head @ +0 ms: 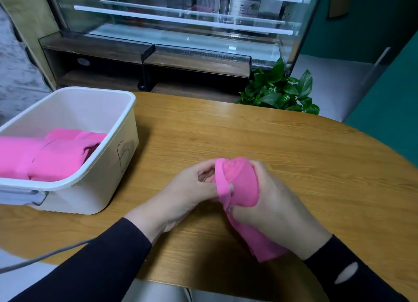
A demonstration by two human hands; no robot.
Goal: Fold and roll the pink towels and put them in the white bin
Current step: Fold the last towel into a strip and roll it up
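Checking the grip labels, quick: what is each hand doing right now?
Left hand: pinches the edge of the rolled pink towel.
Right hand: grips the same rolled pink towel.

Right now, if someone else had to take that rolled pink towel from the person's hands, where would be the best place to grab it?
Probably around the thick rolled body of the pink towel, coming from above. The right hand already wraps it there, while the left hand pinches only the loose edge strip, which would likely unwind if pulled. The tail toward the sleeve hangs unrolled, so it offers no firm hold.
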